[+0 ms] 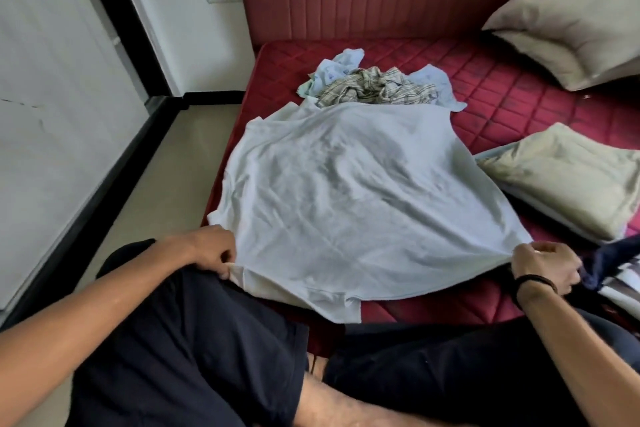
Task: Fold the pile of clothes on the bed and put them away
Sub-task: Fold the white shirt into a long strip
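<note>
A white T-shirt point(353, 198) lies spread flat on the red quilted mattress point(519, 90), its far end overlapping the pile. My left hand point(211, 248) pinches the shirt's near left corner, fingers curled round the fabric. At the shirt's near right corner my right hand point(543, 269), with a black band on the wrist, grips the cloth. Behind the shirt sits the pile of clothes point(377, 85): a checked garment on top of light blue pieces.
A beige folded item point(568, 177) lies to the right of the shirt. Striped and dark folded clothes point(616, 274) sit at the right edge. Pillows point(571, 28) lean by the red headboard. My legs in dark shorts fill the foreground; tiled floor and wall lie left.
</note>
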The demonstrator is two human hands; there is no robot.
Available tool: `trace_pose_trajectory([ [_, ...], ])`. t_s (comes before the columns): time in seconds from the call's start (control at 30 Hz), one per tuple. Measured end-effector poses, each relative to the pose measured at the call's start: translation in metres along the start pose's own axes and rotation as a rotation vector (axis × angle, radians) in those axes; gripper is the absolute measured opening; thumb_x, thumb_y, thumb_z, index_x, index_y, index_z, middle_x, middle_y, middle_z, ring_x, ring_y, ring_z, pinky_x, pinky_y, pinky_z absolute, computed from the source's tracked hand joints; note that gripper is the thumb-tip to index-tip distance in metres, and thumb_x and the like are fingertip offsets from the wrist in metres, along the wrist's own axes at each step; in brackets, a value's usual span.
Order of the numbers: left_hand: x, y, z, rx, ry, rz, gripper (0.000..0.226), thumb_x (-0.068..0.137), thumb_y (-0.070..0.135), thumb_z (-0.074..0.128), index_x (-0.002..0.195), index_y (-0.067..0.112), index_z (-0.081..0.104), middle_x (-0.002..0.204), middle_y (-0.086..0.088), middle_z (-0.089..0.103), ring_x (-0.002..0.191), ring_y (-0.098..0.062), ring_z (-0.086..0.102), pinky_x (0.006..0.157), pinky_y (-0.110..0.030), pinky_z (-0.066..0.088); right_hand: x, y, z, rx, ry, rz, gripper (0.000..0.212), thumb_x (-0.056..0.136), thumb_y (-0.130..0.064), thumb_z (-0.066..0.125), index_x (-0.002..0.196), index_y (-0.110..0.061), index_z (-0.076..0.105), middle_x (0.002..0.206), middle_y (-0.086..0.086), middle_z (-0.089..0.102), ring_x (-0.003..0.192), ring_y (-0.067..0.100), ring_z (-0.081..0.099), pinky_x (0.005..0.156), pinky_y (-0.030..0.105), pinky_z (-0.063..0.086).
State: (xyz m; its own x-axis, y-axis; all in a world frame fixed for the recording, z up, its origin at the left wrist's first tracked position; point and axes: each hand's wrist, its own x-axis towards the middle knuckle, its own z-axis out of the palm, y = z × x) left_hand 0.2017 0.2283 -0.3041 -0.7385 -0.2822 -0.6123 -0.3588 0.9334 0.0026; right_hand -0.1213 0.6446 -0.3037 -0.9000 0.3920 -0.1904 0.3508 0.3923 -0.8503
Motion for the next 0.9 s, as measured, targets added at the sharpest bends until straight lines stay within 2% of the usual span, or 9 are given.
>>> trace_pose_trajectory([
  [0.1, -0.005, -0.032, -0.013, -0.402, 0.029, -0.003, 0.01, 0.09, 0.031, 0.078, 0.088, 0.021, 0.078, 0.072, 0.016, 0.069, 0.07, -0.003, 0.061, 0.061, -0.012, 0.042, 0.011, -0.025, 0.014, 0.006, 0.03, -0.048, 0.03, 0.079, -0.016, 0.059, 0.102, -0.013, 0.078, 0.116, 0.02, 0.071, 0.113, 0.043, 0.063, 0.105, 0.043, 0.049],
  [0.17, -0.005, -0.048, -0.015, -0.675, 0.159, -0.04, 0.004, 0.094, 0.029, 0.075, 0.092, 0.027, 0.079, 0.083, 0.017, 0.076, 0.081, 0.002, 0.069, 0.073, -0.015, 0.047, 0.019, -0.043, 0.025, 0.042, 0.027, -0.071, 0.027, 0.078, -0.015, 0.059, 0.097, -0.014, 0.078, 0.112, 0.018, 0.072, 0.111, 0.041, 0.064, 0.105, 0.04, 0.05],
  [0.33, 0.037, -0.066, 0.0, -1.108, 0.607, -0.258, 0.017, 0.102, 0.012, 0.06, 0.102, 0.022, 0.074, 0.096, 0.0, 0.078, 0.101, -0.019, 0.071, 0.094, -0.034, 0.051, 0.049, -0.083, 0.08, 0.043, 0.033, -0.077, 0.031, 0.078, -0.01, 0.058, 0.103, -0.012, 0.077, 0.113, 0.022, 0.072, 0.115, 0.04, 0.063, 0.105, 0.039, 0.05],
  [0.43, 0.068, -0.065, 0.006, -1.066, 0.742, -0.346, 0.018, 0.101, 0.026, 0.053, 0.105, 0.024, 0.07, 0.097, -0.004, 0.074, 0.098, -0.029, 0.069, 0.086, -0.045, 0.052, 0.065, -0.093, 0.115, 0.071, 0.035, -0.059, 0.031, 0.079, -0.01, 0.061, 0.104, -0.011, 0.079, 0.113, 0.024, 0.072, 0.11, 0.04, 0.066, 0.103, 0.039, 0.053],
  [0.63, 0.111, -0.066, 0.013, -0.773, 0.905, -0.37, 0.017, 0.107, 0.016, 0.042, 0.093, 0.016, 0.051, 0.091, -0.017, 0.066, 0.085, -0.04, 0.063, 0.072, -0.045, 0.046, 0.101, -0.094, 0.169, 0.07, 0.001, -0.03, 0.033, 0.084, -0.019, 0.064, 0.114, -0.012, 0.076, 0.127, 0.017, 0.069, 0.119, 0.035, 0.064, 0.096, 0.021, 0.044],
  [0.7, 0.12, -0.072, 0.015, -0.724, 0.948, -0.383, 0.017, 0.107, 0.018, 0.042, 0.092, 0.015, 0.049, 0.091, -0.02, 0.066, 0.084, -0.044, 0.063, 0.07, -0.047, 0.046, 0.113, -0.089, 0.179, 0.043, -0.004, -0.132, 0.039, 0.083, -0.03, 0.056, 0.112, -0.014, 0.075, 0.113, 0.019, 0.072, 0.115, 0.034, 0.065, 0.098, 0.025, 0.05],
  [0.77, 0.125, -0.077, 0.016, -0.674, 0.982, -0.378, 0.016, 0.107, 0.021, 0.043, 0.099, 0.011, 0.052, 0.093, -0.024, 0.068, 0.083, -0.048, 0.063, 0.068, -0.046, 0.045, 0.116, -0.085, 0.179, -0.002, -0.049, -0.329, 0.04, 0.078, -0.034, 0.053, 0.106, -0.012, 0.072, 0.092, 0.014, 0.069, 0.095, 0.03, 0.068, 0.085, 0.036, 0.056],
  [0.83, 0.122, -0.076, 0.014, -0.609, 0.992, -0.388, 0.015, 0.106, 0.024, 0.046, 0.109, 0.011, 0.054, 0.095, -0.023, 0.07, 0.083, -0.048, 0.065, 0.067, -0.048, 0.048, 0.111, -0.077, 0.171, -0.084, -0.163, -0.526, 0.038, 0.086, -0.029, 0.065, 0.119, -0.011, 0.065, 0.097, 0.011, 0.068, 0.091, 0.018, 0.064, 0.082, 0.032, 0.051],
  [0.9, 0.113, -0.071, 0.007, -0.574, 1.033, -0.418, 0.014, 0.104, 0.027, 0.053, 0.11, 0.014, 0.054, 0.098, -0.017, 0.067, 0.087, -0.043, 0.064, 0.069, -0.047, 0.049, 0.097, -0.065, 0.152, -0.137, -0.341, -0.71, 0.052, 0.089, -0.023, 0.077, 0.137, -0.015, 0.056, 0.112, 0.003, 0.068, 0.1, 0.012, 0.064, 0.087, 0.03, 0.051],
])
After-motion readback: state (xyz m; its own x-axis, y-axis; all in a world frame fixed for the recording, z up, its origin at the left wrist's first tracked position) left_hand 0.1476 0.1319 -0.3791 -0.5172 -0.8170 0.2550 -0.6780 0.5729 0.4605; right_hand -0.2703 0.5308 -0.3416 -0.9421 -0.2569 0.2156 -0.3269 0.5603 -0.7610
